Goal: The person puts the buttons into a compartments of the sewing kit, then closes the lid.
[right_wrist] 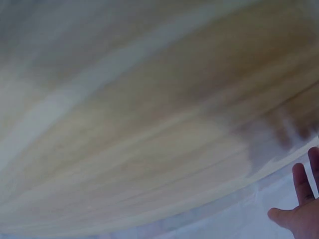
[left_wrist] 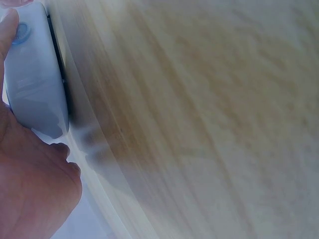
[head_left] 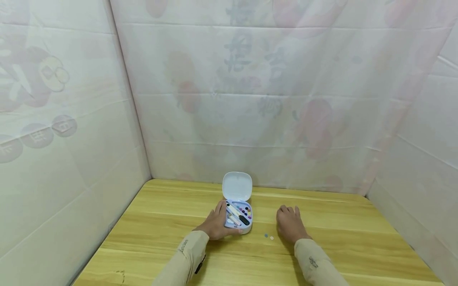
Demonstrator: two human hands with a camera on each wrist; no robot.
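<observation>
A small pale blue case point(head_left: 239, 216) stands on the wooden table point(head_left: 161, 222) with its white lid point(head_left: 237, 186) raised. Inside lie a black stick, white sticks and several coloured dots. My left hand point(head_left: 217, 225) grips the case's left side, thumb along its near edge; the left wrist view shows the case point(left_wrist: 35, 79) against my palm point(left_wrist: 35, 184). My right hand point(head_left: 290, 223) rests flat on the table to the right of the case, fingers straight, holding nothing. Two tiny buttons point(head_left: 268, 236), one blue and one white, lie between my hands.
White cloth walls point(head_left: 250, 99) with faded prints close in the table on the left, back and right. The right wrist view shows blurred wood and my fingers point(right_wrist: 300, 209) at the lower right.
</observation>
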